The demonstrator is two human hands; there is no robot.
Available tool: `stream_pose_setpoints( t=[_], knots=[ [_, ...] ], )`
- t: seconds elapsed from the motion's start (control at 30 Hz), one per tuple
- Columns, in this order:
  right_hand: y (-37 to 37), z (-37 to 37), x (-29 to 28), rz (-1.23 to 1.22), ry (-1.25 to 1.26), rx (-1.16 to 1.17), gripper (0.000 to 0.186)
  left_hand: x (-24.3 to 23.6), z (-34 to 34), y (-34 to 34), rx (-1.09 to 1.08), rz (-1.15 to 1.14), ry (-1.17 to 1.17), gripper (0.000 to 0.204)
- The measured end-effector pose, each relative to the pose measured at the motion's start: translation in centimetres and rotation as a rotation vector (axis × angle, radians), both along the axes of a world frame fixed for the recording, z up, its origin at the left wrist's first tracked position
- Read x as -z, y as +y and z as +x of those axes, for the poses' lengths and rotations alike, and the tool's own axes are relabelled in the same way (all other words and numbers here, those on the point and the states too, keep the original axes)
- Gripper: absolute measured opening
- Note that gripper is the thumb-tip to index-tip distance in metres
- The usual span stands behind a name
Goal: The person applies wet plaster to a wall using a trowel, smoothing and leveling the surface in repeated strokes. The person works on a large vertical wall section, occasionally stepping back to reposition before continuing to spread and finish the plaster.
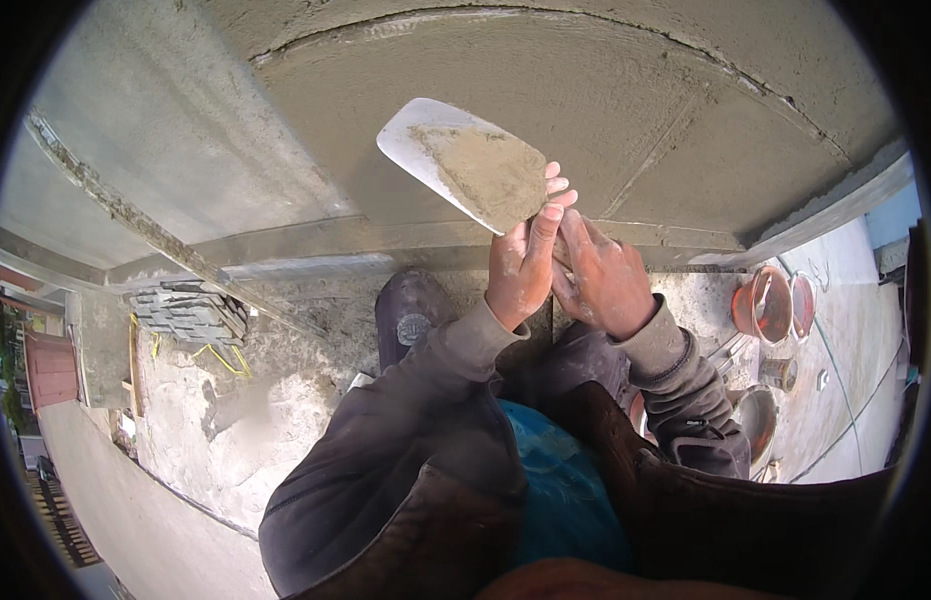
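A metal trowel (461,165) with a rounded tip points up and to the left in front of a grey plastered wall (646,90), a patch of wet mortar lying on its blade. My left hand (521,270) is closed on the trowel at the base of the blade, its thumb on top and its fingertips showing past the right edge. My right hand (601,275) is just right of it, fingers curled round the handle, which is mostly hidden. Both hands touch each other.
A long mortar-coated batten (126,207) leans at the left. A stack of grey slabs (191,318) and yellow strap lie on the dusty floor (236,420). Orange buckets (761,305), a tin (778,374) and a basin (754,420) stand at the right. My feet are below the wall.
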State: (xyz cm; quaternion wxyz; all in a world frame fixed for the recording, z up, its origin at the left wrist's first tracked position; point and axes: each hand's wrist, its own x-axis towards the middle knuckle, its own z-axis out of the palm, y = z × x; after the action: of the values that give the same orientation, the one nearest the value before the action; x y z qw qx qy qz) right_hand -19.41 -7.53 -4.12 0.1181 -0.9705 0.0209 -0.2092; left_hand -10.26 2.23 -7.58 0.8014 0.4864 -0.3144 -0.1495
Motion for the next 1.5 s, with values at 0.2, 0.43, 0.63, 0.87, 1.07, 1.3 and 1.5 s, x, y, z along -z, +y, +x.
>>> stream_pose_setpoints(
  t=[0.2,0.43,0.63,0.87,1.07,1.3,1.5],
  knots=[
    [3.1,6.4,-4.5,-0.395,-0.102,-0.051,0.04,-3.6,5.6,3.8,-0.083,-0.161,0.094,0.05],
    [4.3,11.6,-6.8,-0.491,-0.165,-0.081,0.042,-5.9,10.3,4.1,-0.154,-0.347,0.048,0.048],
    [4.9,13.0,-7.1,-0.524,-0.143,-0.094,0.042,-5.6,11.7,4.4,-0.189,-0.366,0.027,0.051],
    [5.8,14.1,-7.0,-0.522,-0.108,-0.071,0.04,-5.7,12.9,5.2,-0.217,-0.361,-0.005,0.052],
    [5.2,14.7,-7.0,-0.533,-0.221,-0.092,0.04,-6.4,13.2,5.1,-0.224,-0.374,-0.022,0.051],
    [3.9,14.9,-7.3,-0.534,-0.215,-0.149,0.045,-6.2,12.6,4.6,-0.222,-0.357,-0.053,0.05],
    [3.2,16.5,-5.9,-0.557,-0.202,-0.165,0.047,-4.1,14.4,3.9,-0.403,-0.203,-0.164,0.055]
  ],
)
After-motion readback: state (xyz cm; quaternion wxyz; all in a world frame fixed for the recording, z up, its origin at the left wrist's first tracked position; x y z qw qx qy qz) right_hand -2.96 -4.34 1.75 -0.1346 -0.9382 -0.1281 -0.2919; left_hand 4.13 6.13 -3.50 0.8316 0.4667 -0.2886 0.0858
